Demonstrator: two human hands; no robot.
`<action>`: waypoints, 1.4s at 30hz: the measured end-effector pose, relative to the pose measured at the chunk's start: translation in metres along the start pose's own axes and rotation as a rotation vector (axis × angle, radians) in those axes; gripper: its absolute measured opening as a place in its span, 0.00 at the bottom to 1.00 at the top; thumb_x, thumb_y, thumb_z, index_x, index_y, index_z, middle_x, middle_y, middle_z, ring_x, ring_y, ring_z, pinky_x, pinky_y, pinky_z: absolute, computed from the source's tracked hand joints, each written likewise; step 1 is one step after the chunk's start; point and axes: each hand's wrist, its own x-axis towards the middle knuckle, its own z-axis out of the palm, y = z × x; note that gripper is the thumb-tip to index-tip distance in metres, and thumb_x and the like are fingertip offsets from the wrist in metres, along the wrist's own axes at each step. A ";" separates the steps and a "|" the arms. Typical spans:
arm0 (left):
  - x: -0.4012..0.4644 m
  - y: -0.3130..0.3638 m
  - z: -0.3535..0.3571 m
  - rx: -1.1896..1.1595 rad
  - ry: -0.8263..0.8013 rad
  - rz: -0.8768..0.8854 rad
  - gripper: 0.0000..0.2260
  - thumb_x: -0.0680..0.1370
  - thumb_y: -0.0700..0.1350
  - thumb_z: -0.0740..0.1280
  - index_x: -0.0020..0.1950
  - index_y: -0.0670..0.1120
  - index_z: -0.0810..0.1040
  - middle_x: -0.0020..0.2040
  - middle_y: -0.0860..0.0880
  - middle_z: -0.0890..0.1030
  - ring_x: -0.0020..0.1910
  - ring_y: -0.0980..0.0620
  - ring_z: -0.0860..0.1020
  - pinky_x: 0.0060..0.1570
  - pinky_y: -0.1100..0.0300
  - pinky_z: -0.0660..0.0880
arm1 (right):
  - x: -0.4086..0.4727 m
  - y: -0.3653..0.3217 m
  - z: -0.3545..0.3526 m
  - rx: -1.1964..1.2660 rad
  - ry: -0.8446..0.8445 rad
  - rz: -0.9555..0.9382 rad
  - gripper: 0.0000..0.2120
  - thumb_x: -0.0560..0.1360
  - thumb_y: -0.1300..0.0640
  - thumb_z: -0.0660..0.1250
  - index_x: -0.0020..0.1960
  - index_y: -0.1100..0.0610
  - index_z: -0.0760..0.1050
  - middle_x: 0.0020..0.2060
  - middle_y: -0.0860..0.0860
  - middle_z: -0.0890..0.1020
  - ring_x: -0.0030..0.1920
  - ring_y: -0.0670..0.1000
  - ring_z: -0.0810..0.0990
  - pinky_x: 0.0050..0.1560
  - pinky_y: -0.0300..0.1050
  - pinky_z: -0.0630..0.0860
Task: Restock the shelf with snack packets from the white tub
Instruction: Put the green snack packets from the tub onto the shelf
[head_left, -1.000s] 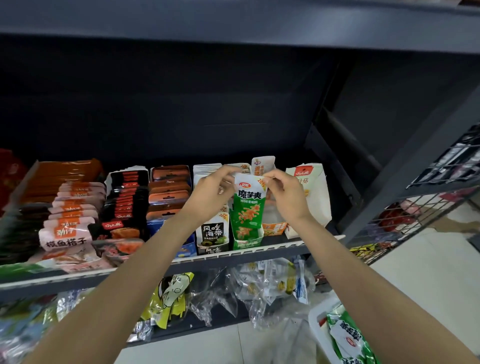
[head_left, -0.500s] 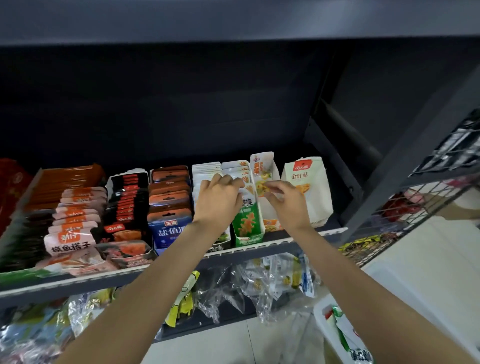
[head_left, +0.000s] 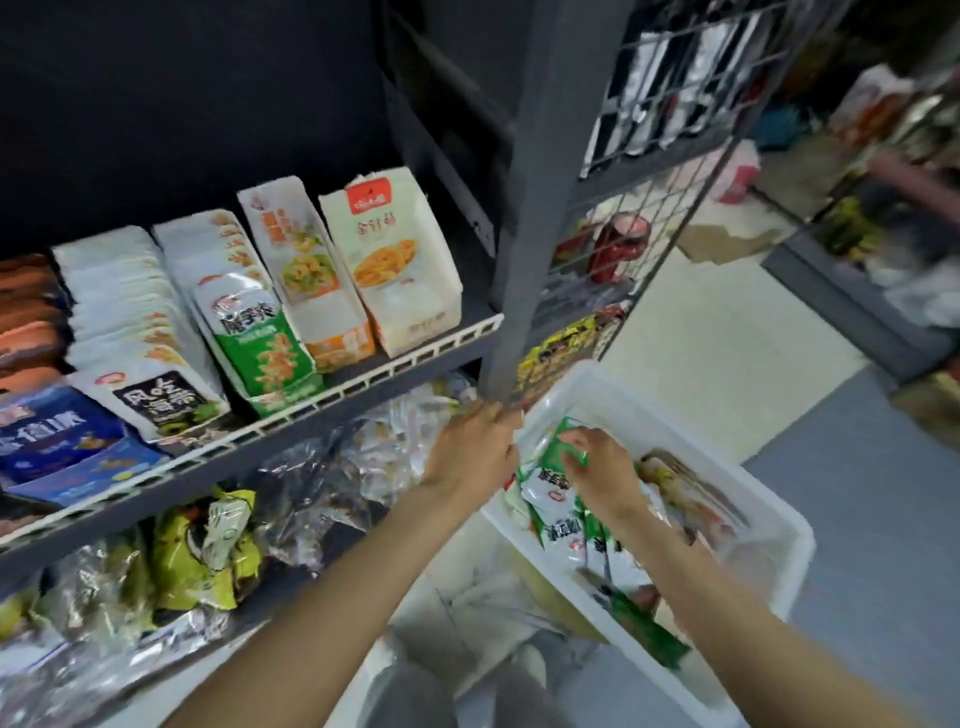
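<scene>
The white tub (head_left: 684, 435) sits low at the right, with several green-and-white snack packets in it. My right hand (head_left: 605, 470) is inside the tub, and its fingers pinch the top of a green snack packet (head_left: 546, 480). My left hand (head_left: 474, 448) is at the tub's left corner with its fingers curled toward the rim; they are blurred, so I cannot tell whether they grip it. On the grey shelf (head_left: 374, 378) a row of the same green packets (head_left: 262, 345) stands upright between white seaweed packets and orange-white packets.
A grey upright post (head_left: 524, 223) and a wire mesh panel (head_left: 649, 171) stand just behind the tub. The lower shelf holds yellow and clear bags (head_left: 208, 551). A white-and-red packet (head_left: 400, 260) fills the shelf's right end. Grey floor lies to the right.
Both hands have left the green packets on the shelf and dropped down right to the tub. The view has swung down and right with them. My right hand has taken hold of a green packet.
</scene>
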 end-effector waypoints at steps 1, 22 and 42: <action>0.005 0.008 0.015 -0.001 -0.087 0.006 0.14 0.78 0.41 0.60 0.63 0.44 0.72 0.63 0.46 0.72 0.64 0.45 0.69 0.58 0.53 0.70 | -0.003 0.020 0.003 -0.049 -0.026 0.038 0.17 0.77 0.61 0.62 0.66 0.57 0.72 0.65 0.55 0.74 0.64 0.54 0.73 0.64 0.43 0.67; 0.041 0.054 0.123 0.243 -0.411 0.041 0.12 0.77 0.40 0.63 0.61 0.43 0.74 0.60 0.44 0.75 0.60 0.45 0.74 0.51 0.52 0.74 | -0.010 0.132 0.012 -0.317 -0.280 0.049 0.30 0.79 0.54 0.60 0.76 0.55 0.51 0.75 0.50 0.57 0.75 0.54 0.52 0.72 0.57 0.60; -0.032 0.001 0.041 -0.615 0.367 -0.391 0.07 0.78 0.39 0.64 0.53 0.43 0.81 0.43 0.46 0.84 0.40 0.53 0.83 0.43 0.53 0.80 | 0.010 0.075 0.043 -0.580 -0.375 -0.140 0.39 0.71 0.45 0.70 0.74 0.53 0.55 0.73 0.60 0.56 0.74 0.63 0.53 0.71 0.58 0.58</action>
